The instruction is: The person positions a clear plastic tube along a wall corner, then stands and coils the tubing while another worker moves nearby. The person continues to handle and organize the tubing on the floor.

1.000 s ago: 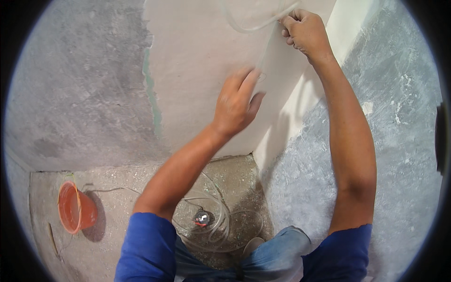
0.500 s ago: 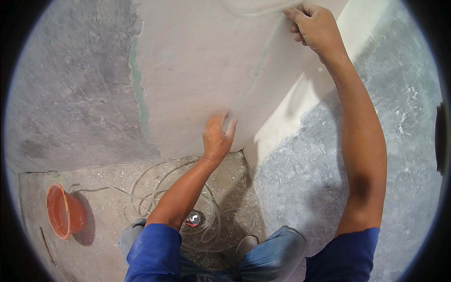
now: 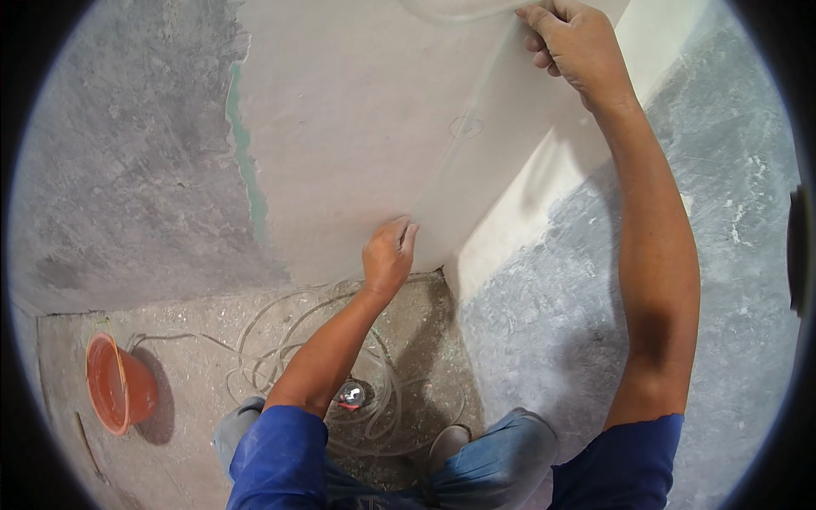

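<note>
High at the top right, my right hand [image 3: 578,51] is closed in a pinch on a clear hose [image 3: 463,17], which loops away to the left along the upper edge. Lower down, my left hand [image 3: 388,255] is held close to the pale plastered wall [image 3: 340,144], its fingers and thumb drawn together. What lies between them, if anything, is too small to make out. A faint pale line runs along the wall between both hands; I cannot tell whether it is hose or a mark. A small drawn circle [image 3: 465,127] shows beside it.
An orange bucket [image 3: 143,395] stands on the floor at the left. Coils of clear hose [image 3: 246,340] lie across the rough floor [image 3: 204,425]. Near my legs is a small shiny round object [image 3: 351,393] with red on it. A grey wall [image 3: 552,323] rises at the right.
My left hand has dropped slightly, and its thumb and fingers have closed together. My right hand keeps its pinch on the hose, shifted only a little.
</note>
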Demonstrator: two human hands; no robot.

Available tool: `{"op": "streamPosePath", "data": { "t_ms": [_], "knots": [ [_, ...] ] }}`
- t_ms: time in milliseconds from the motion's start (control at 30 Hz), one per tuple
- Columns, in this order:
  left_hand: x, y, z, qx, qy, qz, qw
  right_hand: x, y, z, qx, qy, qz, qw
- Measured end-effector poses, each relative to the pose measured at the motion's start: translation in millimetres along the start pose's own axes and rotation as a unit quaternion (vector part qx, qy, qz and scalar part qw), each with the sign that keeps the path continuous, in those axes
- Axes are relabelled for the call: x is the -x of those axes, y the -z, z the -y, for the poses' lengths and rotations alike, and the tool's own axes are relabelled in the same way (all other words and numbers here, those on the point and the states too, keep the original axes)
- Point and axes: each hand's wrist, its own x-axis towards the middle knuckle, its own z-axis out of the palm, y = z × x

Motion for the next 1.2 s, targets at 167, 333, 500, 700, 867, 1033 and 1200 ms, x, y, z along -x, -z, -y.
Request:
{"op": "streamPosePath", "data": {
  "t_ms": [167,333,500,700,867,1033,1200],
  "knots": [
    [0,1,0,-0.008,0.026,0.031,0.999,-3,-3,-4,-0.002,-0.016,-0.01,1.0],
    [2,-2,5,0.009,0.037,0.042,0.998,-2,-3,-2,0.01,-0.016,-0.013,1.0],
    [6,-4,5,0.074,0.075,0.053,0.993,-7,-5,-10,0.016,-0.011,-0.02,1.0],
    [7,-4,9,0.069,0.079,0.055,0.993,1,-4,2,0.024,-0.012,-0.02,0.999],
    [5,1,0,0.066,0.11,0.087,0.988,3,-4,3,0.025,-0.018,-0.019,0.999],
    [5,1,1,0.061,0.128,0.098,0.985,4,-4,3,0.015,-0.016,-0.02,1.0],
    [3,2,0,0.056,0.131,0.105,0.984,3,-5,2,0.018,-0.018,-0.021,0.999]
  ]
}}
